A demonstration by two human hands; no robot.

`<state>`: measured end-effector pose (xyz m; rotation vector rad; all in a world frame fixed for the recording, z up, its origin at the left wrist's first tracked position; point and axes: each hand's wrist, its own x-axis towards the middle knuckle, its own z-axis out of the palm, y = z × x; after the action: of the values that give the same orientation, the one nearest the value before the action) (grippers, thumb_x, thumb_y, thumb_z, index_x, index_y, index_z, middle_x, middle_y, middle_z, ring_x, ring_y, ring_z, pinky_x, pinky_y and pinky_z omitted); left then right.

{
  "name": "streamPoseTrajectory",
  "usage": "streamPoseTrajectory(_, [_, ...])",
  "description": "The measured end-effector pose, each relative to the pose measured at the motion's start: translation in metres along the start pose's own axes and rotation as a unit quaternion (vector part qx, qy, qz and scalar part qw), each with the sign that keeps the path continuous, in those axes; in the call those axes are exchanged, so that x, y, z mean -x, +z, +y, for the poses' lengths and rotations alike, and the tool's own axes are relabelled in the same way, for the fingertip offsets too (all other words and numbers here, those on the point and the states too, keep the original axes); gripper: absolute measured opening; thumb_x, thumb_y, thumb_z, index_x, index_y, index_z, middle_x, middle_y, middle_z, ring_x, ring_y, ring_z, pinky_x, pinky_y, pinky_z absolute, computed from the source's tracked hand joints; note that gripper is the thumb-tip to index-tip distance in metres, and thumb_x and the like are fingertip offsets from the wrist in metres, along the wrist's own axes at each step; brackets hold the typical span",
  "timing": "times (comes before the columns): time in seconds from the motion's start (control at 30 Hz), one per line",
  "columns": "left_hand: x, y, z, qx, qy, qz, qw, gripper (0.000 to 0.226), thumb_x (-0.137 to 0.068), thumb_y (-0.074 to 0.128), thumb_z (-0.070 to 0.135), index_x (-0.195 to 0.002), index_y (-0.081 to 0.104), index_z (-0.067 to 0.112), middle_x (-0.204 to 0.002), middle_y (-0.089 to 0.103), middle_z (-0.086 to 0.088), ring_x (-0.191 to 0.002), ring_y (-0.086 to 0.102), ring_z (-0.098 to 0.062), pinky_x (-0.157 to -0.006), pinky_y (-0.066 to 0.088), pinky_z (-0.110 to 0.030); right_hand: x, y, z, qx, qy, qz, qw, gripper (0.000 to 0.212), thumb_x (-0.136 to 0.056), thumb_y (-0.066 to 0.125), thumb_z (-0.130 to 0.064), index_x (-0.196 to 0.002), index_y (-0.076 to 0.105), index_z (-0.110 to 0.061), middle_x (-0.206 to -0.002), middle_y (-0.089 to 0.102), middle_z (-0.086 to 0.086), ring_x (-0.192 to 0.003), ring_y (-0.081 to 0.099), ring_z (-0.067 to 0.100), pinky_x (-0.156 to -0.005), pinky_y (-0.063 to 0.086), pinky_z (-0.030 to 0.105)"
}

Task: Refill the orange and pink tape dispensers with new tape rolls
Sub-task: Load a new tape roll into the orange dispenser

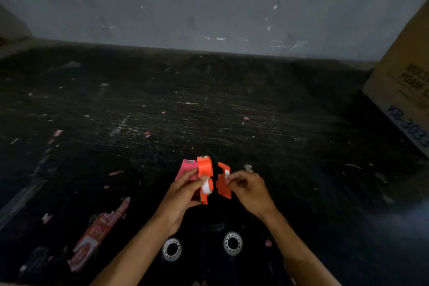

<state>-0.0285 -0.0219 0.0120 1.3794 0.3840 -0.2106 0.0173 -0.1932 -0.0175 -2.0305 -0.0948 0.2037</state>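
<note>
— which way does the orange dispenser (204, 177) point?

— long axis runs away from me, cutter end at the far tip; my left hand (183, 195) is clamped round it, a white roll showing in its open side; the pink dispenser (187, 169) sits just behind, touching it.

— and your right hand (247, 189)?

— pinched on the orange side cover (224, 181), upright, a narrow gap off the body.

— room to move?

— wide scratched black tabletop (209, 104); cardboard box (404, 90) far right; two ring-shaped tape rolls (172, 249) (232, 243) near me.
</note>
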Motion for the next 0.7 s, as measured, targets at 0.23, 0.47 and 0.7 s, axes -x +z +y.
streamPoseTrajectory(0.23, [0.006,0.027,-0.018,-0.036,-0.028,-0.083,0.996,0.016,-0.087,0.057,0.018,-0.091,0.072,0.015,-0.092,0.075,-0.005,-0.086,0.067,-0.017,-0.081,0.052,-0.038,0.042,-0.012,-0.005,-0.087,-0.047,-0.089,0.991,0.021,-0.076,0.074,-0.013,-0.097,0.068,-0.011,-0.089,0.07,0.012,-0.077,0.063,0.012,-0.074,0.053,0.034])
streamPoseTrajectory(0.47, [0.007,0.025,-0.02,-0.059,-0.005,-0.084,0.995,0.024,-0.091,0.051,0.026,-0.091,0.069,0.01,-0.09,0.071,-0.011,-0.084,0.064,-0.022,-0.073,0.052,-0.034,0.063,-0.034,0.003,-0.063,0.001,-0.059,0.996,0.015,-0.078,0.072,-0.008,-0.091,0.065,-0.011,-0.078,0.066,-0.002,-0.068,0.061,0.003,-0.052,0.048,0.01])
streamPoseTrajectory(0.7, [0.009,0.007,-0.02,-0.044,0.003,-0.048,0.998,0.02,-0.089,0.053,0.025,-0.084,0.07,0.014,-0.083,0.074,-0.01,-0.083,0.068,-0.025,-0.074,0.054,-0.038,0.08,-0.023,0.033,0.373,0.068,-0.196,0.904,0.037,-0.073,0.07,-0.031,-0.105,0.054,-0.018,-0.122,0.057,0.011,-0.109,0.056,0.033,-0.085,0.048,0.037])
